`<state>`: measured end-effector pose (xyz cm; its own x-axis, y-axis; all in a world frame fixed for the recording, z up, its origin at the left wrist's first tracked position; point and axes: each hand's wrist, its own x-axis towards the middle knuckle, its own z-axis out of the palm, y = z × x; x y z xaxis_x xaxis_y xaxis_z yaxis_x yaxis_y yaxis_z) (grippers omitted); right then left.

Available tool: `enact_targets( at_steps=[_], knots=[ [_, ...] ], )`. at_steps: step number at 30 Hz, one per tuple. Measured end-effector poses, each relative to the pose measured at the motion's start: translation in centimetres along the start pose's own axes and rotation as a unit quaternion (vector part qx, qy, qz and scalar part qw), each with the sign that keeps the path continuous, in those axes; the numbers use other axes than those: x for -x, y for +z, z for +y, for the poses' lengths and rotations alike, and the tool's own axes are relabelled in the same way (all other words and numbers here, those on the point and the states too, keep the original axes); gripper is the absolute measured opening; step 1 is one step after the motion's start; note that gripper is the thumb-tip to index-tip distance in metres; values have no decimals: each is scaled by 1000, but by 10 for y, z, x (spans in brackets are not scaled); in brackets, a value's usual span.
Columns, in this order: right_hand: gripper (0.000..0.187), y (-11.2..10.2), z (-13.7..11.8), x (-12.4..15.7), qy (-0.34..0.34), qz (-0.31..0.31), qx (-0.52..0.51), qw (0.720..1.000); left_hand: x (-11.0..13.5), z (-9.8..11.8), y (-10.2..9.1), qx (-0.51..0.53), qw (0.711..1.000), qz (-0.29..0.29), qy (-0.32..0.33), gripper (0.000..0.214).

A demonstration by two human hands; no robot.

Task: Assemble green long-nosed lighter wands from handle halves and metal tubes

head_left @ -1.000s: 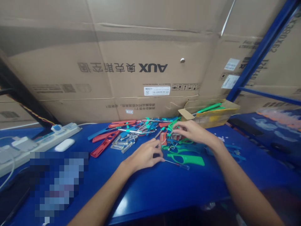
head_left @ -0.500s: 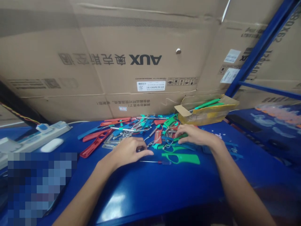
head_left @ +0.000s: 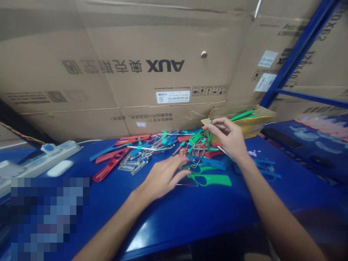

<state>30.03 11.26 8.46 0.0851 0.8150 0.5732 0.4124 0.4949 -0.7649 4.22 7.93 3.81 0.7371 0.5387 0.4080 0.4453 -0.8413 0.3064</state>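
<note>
My right hand (head_left: 227, 136) is raised in front of the cardboard box, its thumb and fingers closed on a green lighter handle (head_left: 209, 140). A metal tube (head_left: 224, 151) shows below that hand; whether it joins the handle is hidden. Lower on the left, my left hand (head_left: 165, 175) hovers over the pile's near edge, thumb and fingers apart, with nothing visible between them. Just right of its thumb lies a green lighter shell (head_left: 217, 180) with a trigger loop. A screwdriver (head_left: 190, 185) sits beside the shell, partly hidden by the left hand.
Red lighter shells (head_left: 111, 165), clear fuel tanks (head_left: 132, 164) and several tubes with wires are heaped on the blue table (head_left: 206, 214). The box (head_left: 257, 125) holds green lighters. Blue shells (head_left: 268, 170) lie right, a power strip (head_left: 58, 152) left. Cardboard stands behind.
My right hand has risen from the pile toward the box, holding the green lighter handle. My left hand has moved right, nearer the green shell.
</note>
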Motion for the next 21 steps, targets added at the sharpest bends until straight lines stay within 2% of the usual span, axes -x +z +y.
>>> enact_targets(
  at_steps=[2,4,7,9,11,13,15,18,20,21],
  knots=[
    [24,14,-5,5,-41,31,-2,999,1,-7,-7,37,995,33,-89,39],
    [17,32,-13,14,-125,7,52,991,2,-12,-9,68,985,51,-148,48],
    [12,60,-27,31,-270,-90,111,952,4,-17,-4,107,980,64,-156,61],
    [15,73,-33,40,-313,-133,124,932,5,-20,-1,127,979,77,-141,49],
    [36,78,-33,45,-306,-166,139,927,5,-22,-1,136,977,95,-133,39],
    [64,76,-26,45,-261,-193,155,933,4,-21,-7,162,968,122,-149,38],
    [79,70,-17,41,-202,-224,162,940,2,-19,-14,246,941,154,-176,39],
    [67,63,-10,36,-129,-286,131,940,-1,-12,-22,416,877,160,-178,41],
    [53,63,-13,35,-91,-324,99,936,-2,-10,-22,480,841,172,-181,44],
    [48,62,-17,36,-76,-338,85,934,-2,-11,-22,491,834,171,-185,46]
  ],
)
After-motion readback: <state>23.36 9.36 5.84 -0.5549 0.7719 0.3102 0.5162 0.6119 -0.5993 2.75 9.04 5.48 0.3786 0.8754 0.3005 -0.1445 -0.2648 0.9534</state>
